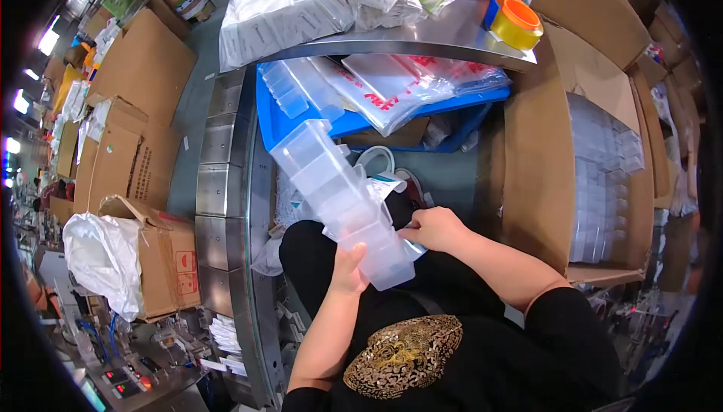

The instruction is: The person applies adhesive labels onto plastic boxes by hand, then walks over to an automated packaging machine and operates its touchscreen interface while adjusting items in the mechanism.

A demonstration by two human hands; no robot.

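Observation:
A long translucent plastic box (pixel 324 178) with several compartments hangs tilted over my lap. My left hand (pixel 351 265) is wrapped round its lower part, thumb on the near side. Just right of the box, my right hand (pixel 435 228) is closed, fingertips pinched close to the box's edge; what they hold is too hidden to name. A white and teal packet (pixel 385 184) shows behind the box, partly covered by it.
A metal shelf (pixel 392 38) ahead bears white packets (pixel 282 5) and a tape dispenser (pixel 515 19). Below it, a blue tray (pixel 275 118) holds plastic bags (pixel 392 103). An open carton (pixel 535 141) with clear boxes (pixel 599 178) stands right; cartons (pixel 147 73) stand left.

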